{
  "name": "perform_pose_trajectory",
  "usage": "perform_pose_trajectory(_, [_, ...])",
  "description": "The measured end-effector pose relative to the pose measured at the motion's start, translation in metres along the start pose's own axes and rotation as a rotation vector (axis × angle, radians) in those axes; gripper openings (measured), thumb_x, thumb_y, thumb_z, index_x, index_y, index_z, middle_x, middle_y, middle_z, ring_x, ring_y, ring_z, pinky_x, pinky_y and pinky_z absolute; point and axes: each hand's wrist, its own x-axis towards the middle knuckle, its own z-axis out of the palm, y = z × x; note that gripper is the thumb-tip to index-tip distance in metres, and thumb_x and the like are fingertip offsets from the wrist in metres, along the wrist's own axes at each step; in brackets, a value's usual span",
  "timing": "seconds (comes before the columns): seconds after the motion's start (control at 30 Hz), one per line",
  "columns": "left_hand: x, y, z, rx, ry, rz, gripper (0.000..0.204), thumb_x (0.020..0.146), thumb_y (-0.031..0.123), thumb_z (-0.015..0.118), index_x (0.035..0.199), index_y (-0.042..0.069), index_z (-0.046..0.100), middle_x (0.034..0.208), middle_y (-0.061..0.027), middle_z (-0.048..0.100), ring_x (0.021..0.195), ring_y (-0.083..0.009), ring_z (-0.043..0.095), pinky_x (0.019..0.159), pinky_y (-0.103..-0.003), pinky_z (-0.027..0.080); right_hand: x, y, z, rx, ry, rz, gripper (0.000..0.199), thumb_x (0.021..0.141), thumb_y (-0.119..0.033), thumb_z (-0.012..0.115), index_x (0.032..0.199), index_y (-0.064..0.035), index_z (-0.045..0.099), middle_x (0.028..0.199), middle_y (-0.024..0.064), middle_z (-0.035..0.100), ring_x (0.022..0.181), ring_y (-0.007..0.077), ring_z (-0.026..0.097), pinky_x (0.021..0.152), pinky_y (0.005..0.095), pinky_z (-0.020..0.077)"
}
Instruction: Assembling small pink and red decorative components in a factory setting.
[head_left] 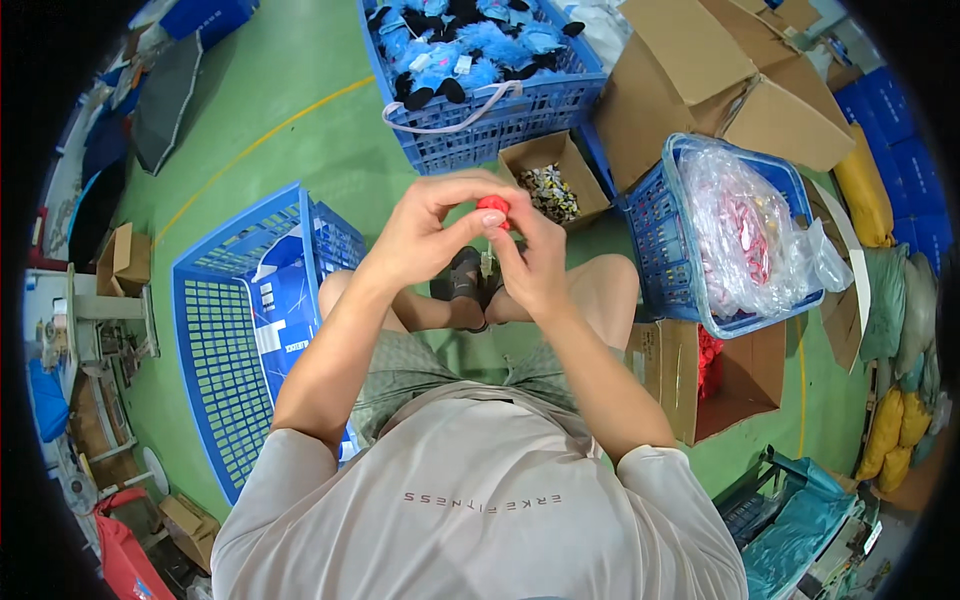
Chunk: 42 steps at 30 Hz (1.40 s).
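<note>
A small red soft-looking piece (pixel 493 204) is pinched between both my hands, in front of my knees. My left hand (pixel 428 228) has its thumb and fingers closed on it from the left. From the other side, my right hand (pixel 537 262) grips it too, fingers curled round. The fingers cover most of the piece, so its exact kind cannot be made out. Just beneath the hands a small pale tag-like item (pixel 487 264) shows; whether it hangs from the red piece I cannot tell. Beyond the hands stands a small carton (pixel 596 196) holding many small multicoloured bits.
A blue basket (pixel 450 150) of blue-and-black plush toys stands ahead. At right are a basket (pixel 655 270) of plastic-bagged pink items, a carton (pixel 745 385) with red pieces, and a large open carton (pixel 650 110). Another blue basket (pixel 215 330) stands close on my left.
</note>
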Motion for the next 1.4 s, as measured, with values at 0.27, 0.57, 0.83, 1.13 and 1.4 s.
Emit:
perform_pose_trajectory(0.27, [-0.005, -0.013, 0.013, -0.177, 0.295, 0.252, 0.011, 0.094, -0.004, 0.059, 0.098, -0.003, 0.07, 0.105, -0.0131, 0.071, 0.084, -0.0161, 0.062, 0.076, -0.025, 0.05, 0.015, -0.027, 0.008, -0.01, 0.126, -0.12, 0.011, 0.079, 0.002, 0.07, 0.089, -0.0008, 0.066, 0.079, 0.0066, 0.068, 0.064, 0.0172, 0.056, 0.061, 0.0276, 0.0458])
perform_pose_trajectory(0.57, [-0.02, -0.037, 0.024, -0.571, 0.548, 0.081, 0.012, 0.099, 0.0, 0.056, 0.098, -0.003, 0.068, 0.103, -0.0136, 0.07, 0.086, -0.0181, 0.065, 0.08, -0.027, 0.054, 0.017, -0.022, 0.017, -0.038, 0.077, -0.113, 0.01, 0.076, 0.004, 0.069, 0.085, 0.0004, 0.066, 0.075, 0.0065, 0.065, 0.063, 0.0166, 0.054, 0.059, 0.0273, 0.0436])
perform_pose_trajectory(0.83, [-0.02, -0.026, 0.028, -0.658, 0.626, -0.047, 0.008, 0.097, 0.004, 0.061, 0.099, -0.001, 0.068, 0.107, -0.0134, 0.067, 0.092, -0.0232, 0.065, 0.083, -0.03, 0.053, 0.013, -0.013, 0.011, -0.035, 0.007, -0.047, 0.009, 0.079, 0.002, 0.066, 0.088, 0.0018, 0.068, 0.076, 0.0069, 0.066, 0.062, 0.0166, 0.051, 0.059, 0.0278, 0.0423])
perform_pose_trajectory(1.13, [0.004, 0.016, 0.018, 0.21, 0.195, 0.211, 0.008, 0.084, -0.005, 0.069, 0.089, 0.0, 0.072, 0.093, -0.0097, 0.064, 0.085, -0.0203, 0.062, 0.075, -0.026, 0.049, 0.002, -0.024, 0.013, 0.221, 0.052, 0.148, 0.018, 0.082, 0.001, 0.063, 0.098, 0.0014, 0.071, 0.078, 0.0065, 0.068, 0.064, 0.0155, 0.053, 0.061, 0.0274, 0.0431])
perform_pose_trajectory(1.4, [-0.01, 0.003, 0.0, 0.165, 0.28, 0.11, 0.01, 0.083, -0.006, 0.07, 0.091, -0.001, 0.072, 0.09, -0.0088, 0.065, 0.078, -0.0171, 0.058, 0.07, -0.025, 0.045, 0.013, -0.039, 0.003, 0.074, -0.018, 0.138, 0.016, 0.081, 0.001, 0.066, 0.096, 0.0, 0.071, 0.084, 0.0068, 0.069, 0.067, 0.0166, 0.056, 0.063, 0.0283, 0.0452])
